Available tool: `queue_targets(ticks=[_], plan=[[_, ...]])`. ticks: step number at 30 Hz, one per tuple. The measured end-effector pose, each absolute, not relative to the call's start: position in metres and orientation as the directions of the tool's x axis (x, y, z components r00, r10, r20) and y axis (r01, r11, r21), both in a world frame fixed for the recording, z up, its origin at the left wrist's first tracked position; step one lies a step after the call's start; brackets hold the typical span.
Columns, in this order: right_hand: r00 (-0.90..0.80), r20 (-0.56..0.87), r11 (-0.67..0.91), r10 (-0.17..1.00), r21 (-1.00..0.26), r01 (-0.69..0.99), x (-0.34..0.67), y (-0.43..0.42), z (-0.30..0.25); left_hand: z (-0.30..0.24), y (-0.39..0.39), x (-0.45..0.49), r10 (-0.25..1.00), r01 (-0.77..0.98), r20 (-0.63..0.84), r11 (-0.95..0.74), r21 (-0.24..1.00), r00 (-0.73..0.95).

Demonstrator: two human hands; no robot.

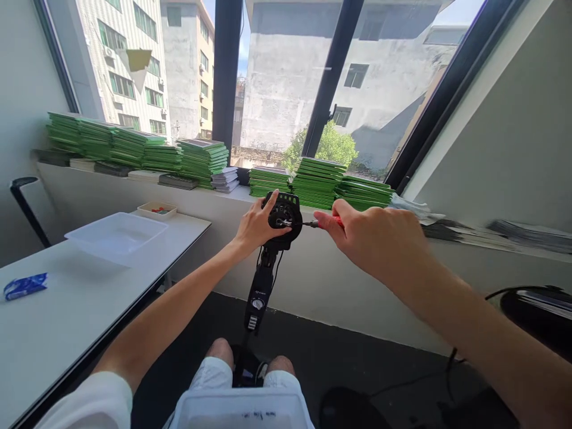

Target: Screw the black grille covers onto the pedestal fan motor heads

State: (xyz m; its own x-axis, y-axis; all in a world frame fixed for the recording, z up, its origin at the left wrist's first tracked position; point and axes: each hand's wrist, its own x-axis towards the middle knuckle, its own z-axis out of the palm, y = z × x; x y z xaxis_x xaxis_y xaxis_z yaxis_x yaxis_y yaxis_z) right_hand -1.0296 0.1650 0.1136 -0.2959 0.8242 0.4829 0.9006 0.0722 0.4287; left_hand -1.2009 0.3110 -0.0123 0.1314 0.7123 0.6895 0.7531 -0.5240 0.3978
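Observation:
A black hand-held device (282,217) with a round head and a long handle stands upright between my knees. My left hand (255,226) grips the round head from its left side. My right hand (379,238) is closed on a red-handled screwdriver (319,223), whose thin shaft points left into the centre of the round head. A cable runs down along the handle (259,292). The handle's lower end is hidden between my legs.
A white table (53,322) on the left carries a clear plastic tray (117,233), a small tray of parts (157,209) and a blue packet (24,286). Stacks of green boards (201,161) line the window ledge. A white bin (241,411) rests on my lap. Black gear (536,310) lies at right.

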Motion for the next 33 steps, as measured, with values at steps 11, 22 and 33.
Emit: queue_targets(ticks=[11,22,33], plan=[[-0.369,0.405,0.217,0.836,0.374,0.902,-1.0242,0.1665,0.1114,-0.0125,0.3102,-1.2002,0.711,0.749,0.694,-0.521,0.409,0.115],[-0.297,0.451,0.045,0.841,0.49,0.871,-1.028,0.1652,0.1104,-0.0123,0.3116,-1.2021,0.713,0.747,0.691,-0.524,0.409,0.122],[-0.334,0.44,0.118,0.834,0.45,0.885,-1.0272,0.1657,0.1089,-0.0129,0.3118,-1.2028,0.712,0.761,0.691,-0.518,0.391,0.129]])
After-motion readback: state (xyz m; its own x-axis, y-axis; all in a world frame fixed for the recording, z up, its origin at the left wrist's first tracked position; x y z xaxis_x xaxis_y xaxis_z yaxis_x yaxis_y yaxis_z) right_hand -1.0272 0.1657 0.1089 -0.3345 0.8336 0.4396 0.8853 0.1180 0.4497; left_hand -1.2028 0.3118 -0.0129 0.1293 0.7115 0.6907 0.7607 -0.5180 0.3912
